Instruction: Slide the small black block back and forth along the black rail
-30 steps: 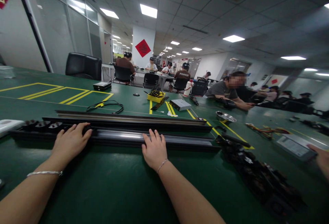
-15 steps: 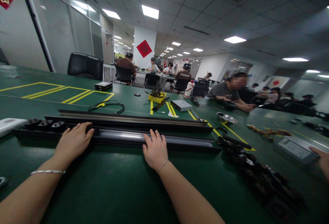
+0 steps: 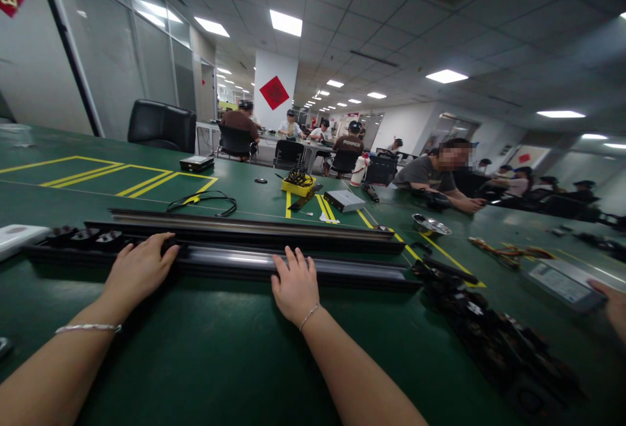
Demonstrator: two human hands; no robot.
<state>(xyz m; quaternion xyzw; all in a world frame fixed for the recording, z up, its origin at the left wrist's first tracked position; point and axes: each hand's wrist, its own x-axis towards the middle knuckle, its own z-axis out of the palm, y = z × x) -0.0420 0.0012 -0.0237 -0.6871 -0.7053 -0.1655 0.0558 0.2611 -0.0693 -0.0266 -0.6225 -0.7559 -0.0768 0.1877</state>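
Observation:
A long black rail [image 3: 229,258] with a shiny grey channel lies across the green table in front of me. Several black socket-like modules [image 3: 85,237] sit in a row at its left end. My left hand [image 3: 141,266] rests over the rail just right of these modules, fingers stretched forward and thumb apart; what lies under the palm is hidden. Farther right, my right hand [image 3: 297,286] lies on the rail's near edge with its fingers spread. Just behind is a second long black strip [image 3: 254,230], roughly parallel to the rail.
Dark modules [image 3: 493,328] lie heaped at the right, partly blurred. Beyond them another person's hand [image 3: 613,305] touches a grey metal box [image 3: 562,282]. A white object [image 3: 22,238], a yellow box of cables [image 3: 298,186] and a metal bowl [image 3: 432,224] stand around the rails.
Hardly anything differs. My left wrist has shifted very slightly left; both hands stay at the same spots on the rail.

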